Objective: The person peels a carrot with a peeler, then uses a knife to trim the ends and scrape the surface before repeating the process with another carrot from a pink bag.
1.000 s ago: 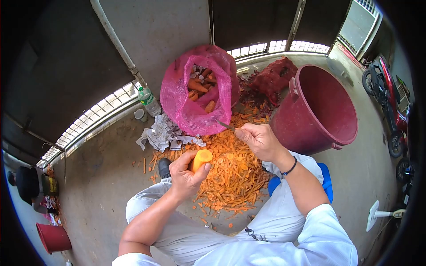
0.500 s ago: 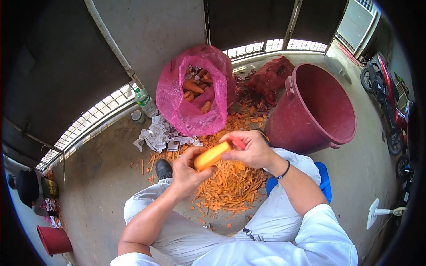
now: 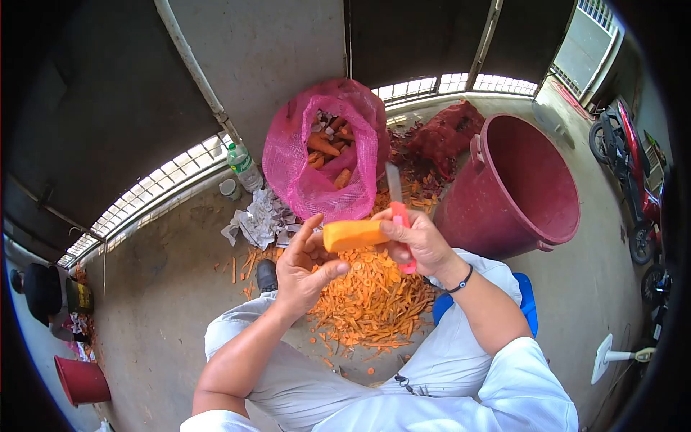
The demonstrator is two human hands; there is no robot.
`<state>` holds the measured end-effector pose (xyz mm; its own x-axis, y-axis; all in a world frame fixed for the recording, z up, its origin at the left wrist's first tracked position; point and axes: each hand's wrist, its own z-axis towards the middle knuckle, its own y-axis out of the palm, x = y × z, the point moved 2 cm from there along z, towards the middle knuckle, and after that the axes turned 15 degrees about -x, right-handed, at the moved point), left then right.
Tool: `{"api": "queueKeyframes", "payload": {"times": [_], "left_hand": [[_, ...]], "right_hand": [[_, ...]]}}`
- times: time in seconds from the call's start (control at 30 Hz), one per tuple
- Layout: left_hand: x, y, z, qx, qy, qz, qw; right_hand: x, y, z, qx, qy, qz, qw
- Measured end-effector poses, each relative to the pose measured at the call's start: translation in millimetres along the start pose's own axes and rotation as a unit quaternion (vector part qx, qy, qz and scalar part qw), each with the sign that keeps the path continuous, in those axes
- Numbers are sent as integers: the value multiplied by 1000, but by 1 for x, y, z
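Note:
A peeled orange carrot is held roughly level above the heap of peelings, its blunt end toward the left. My right hand pinches its right end and also grips a red-handled knife, whose blade points up and away. Part of the handle is hidden by the fingers. My left hand is open beside the carrot's left end, thumb and fingers spread. Below both hands lies a pile of orange carrot peelings on the floor between my legs.
Ahead, a pink mesh sack holds unpeeled carrots. A large dark-red bin stands at right, with a red net sack behind it. Crumpled paper and a plastic bottle are at left. A blue stool is under me.
My left hand has let go of the carrot and opened. The carrot has turned more level in my right hand, and the knife blade now points upward.

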<state>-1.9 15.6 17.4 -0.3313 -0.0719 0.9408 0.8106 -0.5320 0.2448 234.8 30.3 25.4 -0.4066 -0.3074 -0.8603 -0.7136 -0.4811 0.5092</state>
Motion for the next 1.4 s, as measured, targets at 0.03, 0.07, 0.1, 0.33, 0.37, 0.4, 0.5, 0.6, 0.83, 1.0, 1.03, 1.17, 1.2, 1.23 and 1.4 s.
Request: {"api": "queueKeyframes", "payload": {"times": [0.03,0.07,0.1,0.33,0.37,0.4,0.5,0.6,0.83,1.0,1.03,1.17,1.2,1.23,1.4], "left_hand": [[-2,0,0,13,23,0,1000],[-7,-8,-4,6,17,66,998],[-6,-8,-4,9,19,66,998],[-12,13,-8,36,54,77,995],[-17,14,-9,48,43,39,997],[-18,13,-9,52,9,-25,998],[-11,4,-4,26,-4,-14,1000],[-15,-2,-6,10,-61,-21,998],[-15,15,-8,-17,-190,89,978],[-10,20,-10,-24,-201,116,972],[-13,19,-10,-26,-203,115,972],[-11,15,-13,-44,-151,200,967],[-6,15,-13,-53,-154,219,962],[-3,13,-14,-52,-154,219,962],[9,8,-11,-113,-129,216,961]], "right_hand": [[7,3,1,-4,38,8,999],[11,6,1,-12,50,6,999],[13,8,2,-14,51,4,999],[37,27,4,-61,73,96,991],[41,29,4,-72,85,106,988],[39,26,6,-77,97,48,991],[35,7,14,29,-18,-241,970],[-11,3,4,32,-40,-460,887],[-36,34,-13,-89,-45,-612,784],[-34,44,-18,-116,-63,-622,772],[-34,45,-19,-112,-81,-620,772],[-33,48,-20,-99,-108,-638,756],[-33,47,-20,-99,-116,-644,750],[-33,47,-21,-99,-123,-650,744],[-35,38,-20,-85,-100,-622,772]]}}
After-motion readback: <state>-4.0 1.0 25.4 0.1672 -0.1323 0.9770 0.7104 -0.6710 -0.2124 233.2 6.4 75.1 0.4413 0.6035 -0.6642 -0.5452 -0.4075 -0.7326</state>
